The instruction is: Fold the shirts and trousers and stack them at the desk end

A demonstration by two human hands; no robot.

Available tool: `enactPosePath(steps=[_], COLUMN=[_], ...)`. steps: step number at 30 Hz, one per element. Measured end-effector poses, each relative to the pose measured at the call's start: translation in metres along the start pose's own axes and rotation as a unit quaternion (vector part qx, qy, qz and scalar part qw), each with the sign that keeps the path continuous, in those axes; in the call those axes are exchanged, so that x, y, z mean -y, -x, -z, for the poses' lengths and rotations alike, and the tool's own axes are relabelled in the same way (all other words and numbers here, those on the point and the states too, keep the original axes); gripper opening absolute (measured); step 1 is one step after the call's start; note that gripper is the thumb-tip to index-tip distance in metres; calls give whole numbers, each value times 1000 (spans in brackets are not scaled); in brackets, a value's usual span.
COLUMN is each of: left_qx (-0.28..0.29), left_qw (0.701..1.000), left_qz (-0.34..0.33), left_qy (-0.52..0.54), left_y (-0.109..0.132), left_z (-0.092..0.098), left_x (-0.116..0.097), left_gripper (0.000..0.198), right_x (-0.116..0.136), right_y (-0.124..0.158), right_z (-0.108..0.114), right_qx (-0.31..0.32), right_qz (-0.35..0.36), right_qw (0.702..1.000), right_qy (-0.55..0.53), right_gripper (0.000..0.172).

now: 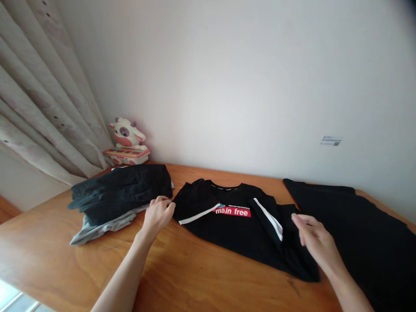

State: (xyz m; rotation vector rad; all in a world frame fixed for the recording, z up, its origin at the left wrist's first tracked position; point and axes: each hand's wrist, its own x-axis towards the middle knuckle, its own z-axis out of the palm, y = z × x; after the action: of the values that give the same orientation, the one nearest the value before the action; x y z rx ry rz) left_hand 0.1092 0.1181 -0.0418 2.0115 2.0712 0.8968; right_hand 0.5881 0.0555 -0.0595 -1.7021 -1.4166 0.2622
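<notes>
A black T-shirt (pixel 227 236) lies front up, with a red "main free" print and both white-edged sleeves turned in over its front. At its left edge, my left hand (pixel 160 212) has its fingers curled and closed on the fabric by the sleeve. My right hand (pixel 313 236), slightly blurred, is at the shirt's opposite edge. Its fingers are bent together and appear to pinch the black cloth there; the exact contact is partly hidden.
Left of the shirt is a pile of dark and grey clothes (pixel 126 195). A cow-shaped toy keyboard (pixel 126 145) stands behind it near the curtain (pixel 39 95). More black cloth (pixel 354 225) spreads at right. The wooden table (pixel 182 273) meets a white wall (pixel 227 86).
</notes>
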Motion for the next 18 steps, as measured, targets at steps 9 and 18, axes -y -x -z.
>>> enactPosePath(steps=[9,18], left_qx=[79,-38], left_qw=[987,945], left_qz=[-121,140], left_qy=[-63,293], left_y=[21,-5], left_z=[-24,1], left_x=[-43,-21], left_gripper=[59,30], right_x=[15,-16], right_y=[12,-4], right_z=[-32,-6], right_qx=[81,-64], right_qz=[40,-100], right_qw=[993,992], right_qy=[72,-51], right_gripper=[53,32])
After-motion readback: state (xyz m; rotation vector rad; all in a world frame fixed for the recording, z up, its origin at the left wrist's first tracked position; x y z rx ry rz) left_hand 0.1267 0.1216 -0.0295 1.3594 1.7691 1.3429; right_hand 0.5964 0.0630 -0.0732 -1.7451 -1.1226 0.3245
